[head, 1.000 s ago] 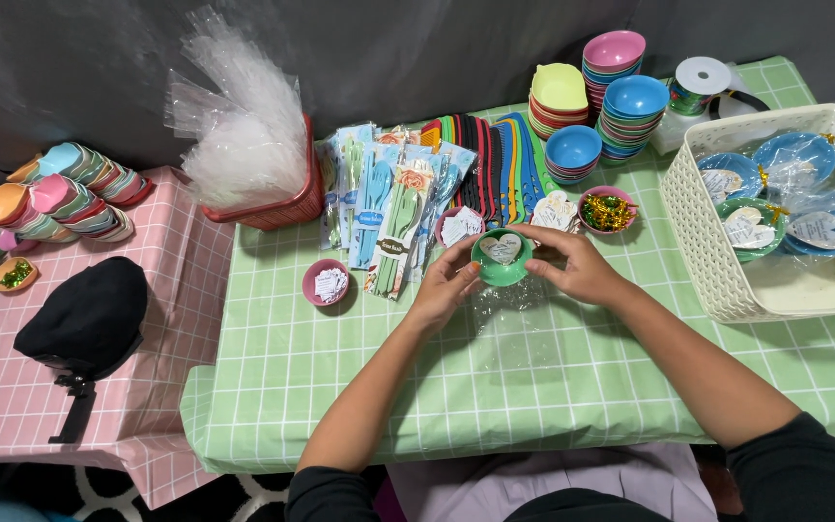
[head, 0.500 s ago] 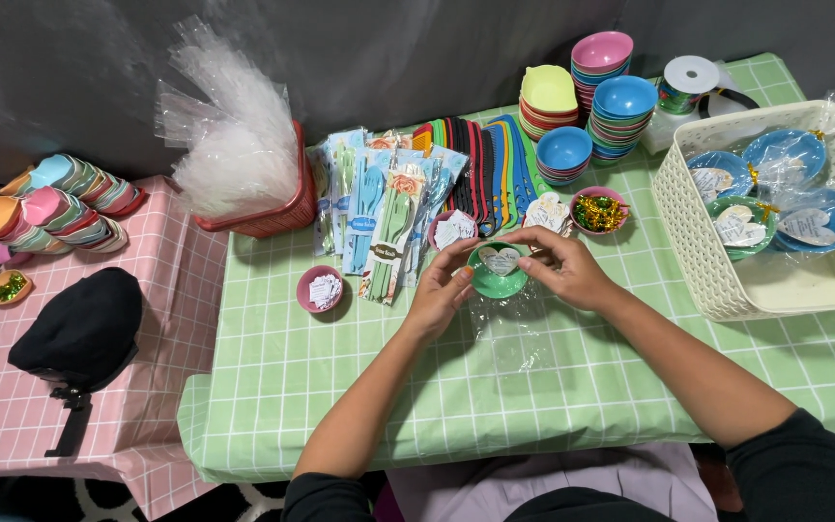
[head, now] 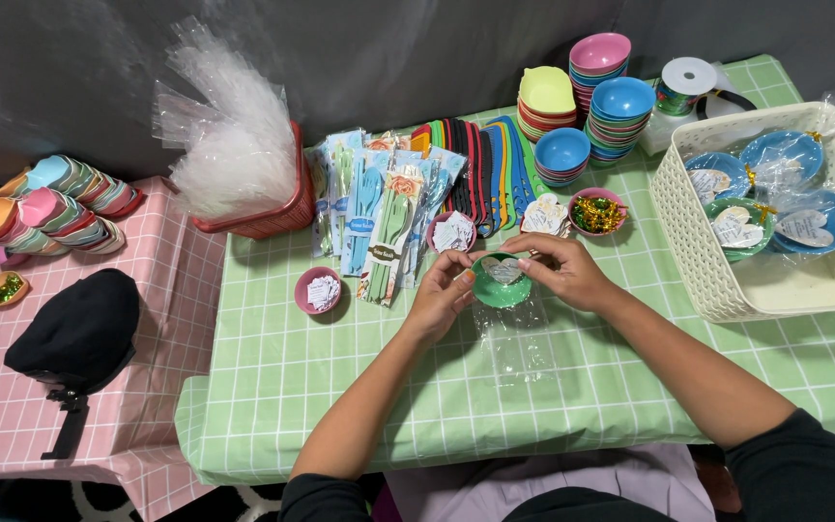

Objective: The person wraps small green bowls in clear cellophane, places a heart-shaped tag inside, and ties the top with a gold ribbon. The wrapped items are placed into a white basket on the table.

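We curl both hands, left hand (head: 445,298) and right hand (head: 561,271), fingers gripping the green bowl (head: 501,281) holding a heart tag (head: 504,270), left of the basket (head: 717,280) containing wrapped bowls (head: 775,208).

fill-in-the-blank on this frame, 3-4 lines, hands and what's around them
1. Both hands, the left hand and the right hand, hold a small ____ bowl with a heart-shaped tag inside.
2. The wrapped blue bowls lie in a white ____ on the person's right.
3. The red basket holds clear plastic ____.
4. The black bag rests on the ____ checked cloth.

Missing words: green; basket; bags; pink
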